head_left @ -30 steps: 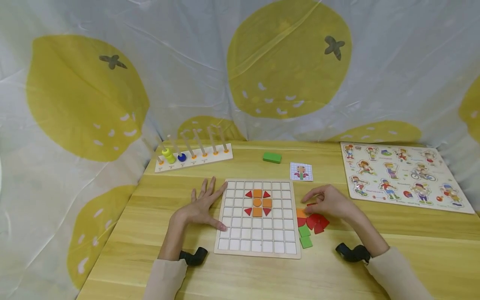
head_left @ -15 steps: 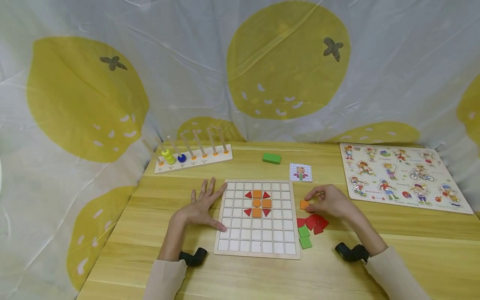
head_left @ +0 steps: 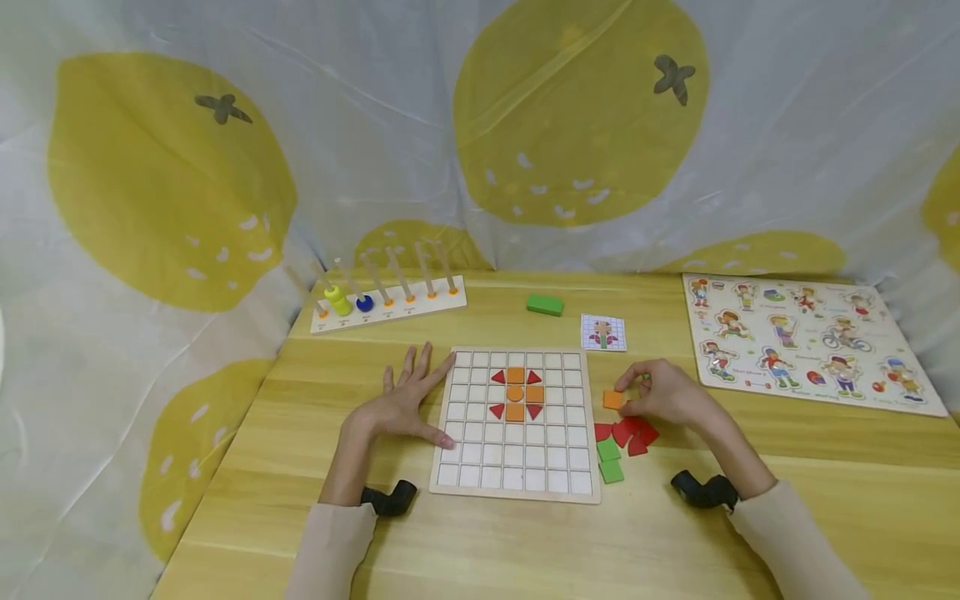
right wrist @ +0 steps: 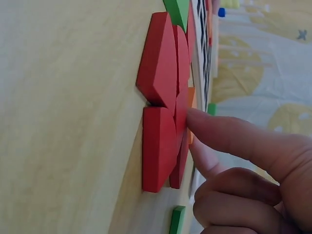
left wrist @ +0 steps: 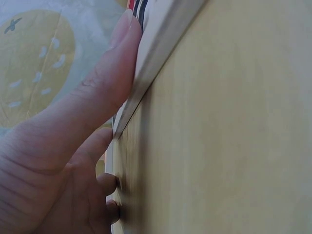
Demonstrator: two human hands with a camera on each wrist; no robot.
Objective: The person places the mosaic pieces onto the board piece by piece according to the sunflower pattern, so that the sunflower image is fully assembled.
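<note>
My right hand [head_left: 667,393] pinches an orange square tile [head_left: 612,400] between thumb and index finger, just right of the grid board [head_left: 472,477]. In the right wrist view, the thumb hides most of this tile. Below that hand lie several red tiles [head_left: 624,431] and two green square tiles [head_left: 611,472]. A small green piece [head_left: 647,377] peeks out under the fingers. With fingers spread, my left hand [head_left: 397,410] rests at the board's left side, its thumb [left wrist: 119,48] on the frame. Orange tiles [head_left: 515,412] and red triangles [head_left: 534,411] sit mid-board.
A pattern card [head_left: 603,332] lies beyond the board's right corner, with a green block [head_left: 544,304] farther back. At back left stands a peg rack [head_left: 442,307] with yellow and blue beads. A picture puzzle board [head_left: 813,346] covers the right rear; a lemon-print curtain closes the back.
My right hand has drawn the orange tile slightly away from the red tiles, toward the far side. The left hand keeps its place on the board. The head view has tilted a little.
</note>
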